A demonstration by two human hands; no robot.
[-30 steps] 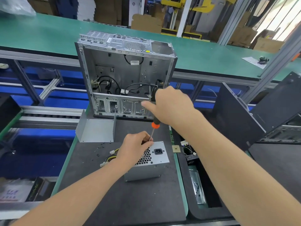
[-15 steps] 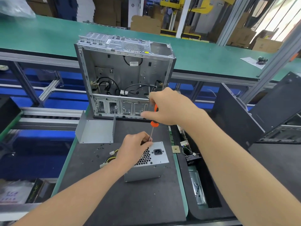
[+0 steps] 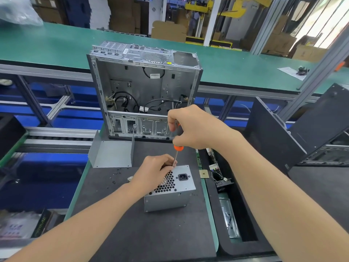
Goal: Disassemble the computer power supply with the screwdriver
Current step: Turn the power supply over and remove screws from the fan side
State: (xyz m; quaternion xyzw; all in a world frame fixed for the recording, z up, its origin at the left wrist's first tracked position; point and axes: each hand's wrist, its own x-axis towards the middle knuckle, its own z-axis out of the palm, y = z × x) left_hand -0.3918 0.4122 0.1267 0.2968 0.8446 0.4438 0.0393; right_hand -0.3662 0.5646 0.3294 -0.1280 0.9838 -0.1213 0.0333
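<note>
Fingers point(image 3: 171, 119) of the right hand point(image 3: 198, 127) are wrapped round the black-and-orange handle of the screwdriver point(image 3: 178, 147), which is held nearly upright above the power supply point(image 3: 170, 200). Its steel shaft is pinched low down by the curled fingers point(image 3: 167, 164) of the left hand point(image 3: 154, 172), and that hand is rested on the power supply's top face, over the honeycomb grille. The tip is hidden behind those fingers, near the far edge. The power supply is seen lying on the dark mat of the bench point(image 3: 141, 233), socket face up. Behind the power supply the open computer case point(image 3: 143, 87) is stood upright, with cables showing inside. Behind and to the left of the power supply a bent grey metal cover point(image 3: 111, 154) is set, and loose black screws point(image 3: 117, 173) are scattered just left of the power supply. Right of the power supply a small square chip point(image 3: 204, 174) is laid at the mat's edge.
</note>
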